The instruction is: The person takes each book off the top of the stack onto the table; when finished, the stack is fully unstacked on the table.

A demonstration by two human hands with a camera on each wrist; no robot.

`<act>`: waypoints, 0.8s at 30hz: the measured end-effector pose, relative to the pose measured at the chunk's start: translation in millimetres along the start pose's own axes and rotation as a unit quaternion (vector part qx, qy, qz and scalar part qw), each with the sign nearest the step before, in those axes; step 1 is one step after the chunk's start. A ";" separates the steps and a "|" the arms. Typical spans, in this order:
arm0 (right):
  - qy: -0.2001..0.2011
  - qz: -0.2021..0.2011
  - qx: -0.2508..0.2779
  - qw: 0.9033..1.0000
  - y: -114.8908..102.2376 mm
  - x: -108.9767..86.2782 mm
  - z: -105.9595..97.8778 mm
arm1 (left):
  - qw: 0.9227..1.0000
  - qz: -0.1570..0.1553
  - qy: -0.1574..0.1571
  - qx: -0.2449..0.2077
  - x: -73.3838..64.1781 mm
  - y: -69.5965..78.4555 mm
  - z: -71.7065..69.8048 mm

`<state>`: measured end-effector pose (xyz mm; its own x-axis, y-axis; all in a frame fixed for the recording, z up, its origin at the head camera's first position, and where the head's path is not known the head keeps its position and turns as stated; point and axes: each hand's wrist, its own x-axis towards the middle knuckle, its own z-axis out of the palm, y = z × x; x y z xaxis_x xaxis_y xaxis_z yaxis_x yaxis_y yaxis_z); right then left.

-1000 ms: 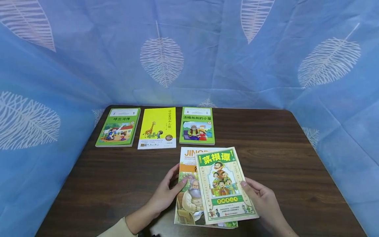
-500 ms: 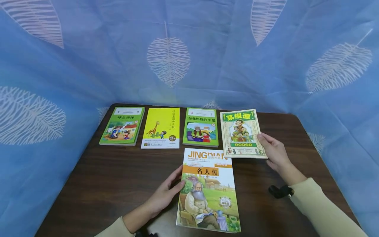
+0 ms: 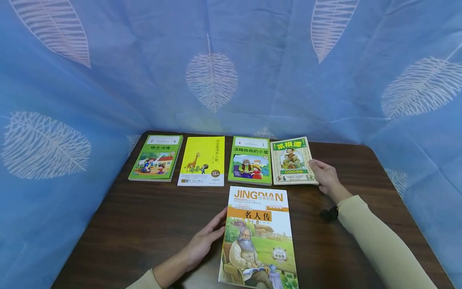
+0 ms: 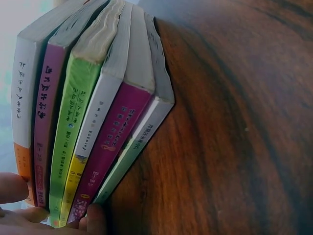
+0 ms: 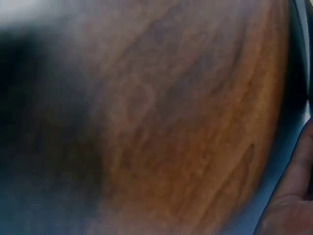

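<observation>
My right hand (image 3: 325, 175) pinches the right edge of a small cream-and-green book (image 3: 291, 162), thumb on its cover. The book lies at the right end of a row at the back of the table, right beside a green book (image 3: 250, 160). My left hand (image 3: 202, 241) rests against the left side of a stack topped by a large storybook with a bearded man on its cover (image 3: 258, 237). In the left wrist view several stacked spines show, among them a green spine (image 4: 71, 127) and a magenta spine (image 4: 115, 132), with fingertips right at them.
A yellow book (image 3: 201, 160) and another green book (image 3: 156, 158) continue the row leftward. The dark wooden table (image 3: 137, 224) meets a blue leaf-patterned cloth (image 3: 159, 72) at the back and sides. The right wrist view is mostly blurred wood grain.
My right hand has carried the cream-and-green book from the stack up to the row's right end, uncovering the large storybook. My left hand has stayed beside the stack, its thumb now off the cover.
</observation>
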<state>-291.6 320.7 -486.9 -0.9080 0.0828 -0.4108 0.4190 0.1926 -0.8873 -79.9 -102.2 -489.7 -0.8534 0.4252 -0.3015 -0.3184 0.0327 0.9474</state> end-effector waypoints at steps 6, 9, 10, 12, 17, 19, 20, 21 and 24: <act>0.054 -0.039 -0.136 0.988 11.5 -2.8 1.2 | 1.000 0.000 -0.010 -0.003 -1.7 -4.9 5.2; 0.080 -0.092 -0.244 0.962 8.9 -16.4 4.2 | 1.000 0.000 -0.015 -0.003 -1.4 -6.1 6.7; 0.090 -0.113 -0.272 0.952 7.5 -23.2 5.6 | 1.000 0.000 -0.015 -0.004 -0.9 -6.2 6.9; 0.106 -0.158 -0.306 0.933 6.3 -39.9 9.3 | 1.000 0.002 -0.016 -0.003 0.2 -6.3 6.8; 0.079 -0.181 -0.267 0.943 14.4 -102.1 28.7 | 1.000 0.008 -0.007 0.005 2.0 -3.6 4.7; 0.039 -0.150 -0.210 0.965 22.7 -130.8 40.5 | 1.000 0.008 -0.003 0.006 2.3 -2.6 3.5; 0.022 -0.135 -0.182 0.974 27.9 -144.5 47.1 | 1.000 0.008 0.001 0.008 2.4 -2.4 2.9; 0.008 -0.121 -0.156 0.980 33.5 -157.5 54.1 | 1.000 0.006 0.004 0.008 2.4 -2.2 2.4; -0.020 -0.081 -0.100 0.992 49.2 -192.3 75.9 | 1.000 -0.002 0.018 0.010 2.8 -1.8 1.8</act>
<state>-95.9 240.1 -467.4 -0.9604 -0.0024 -0.2786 0.2556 0.3908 -0.8843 -81.0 -99.5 -492.1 -0.8662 0.3926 -0.3092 -0.3141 0.0537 0.9479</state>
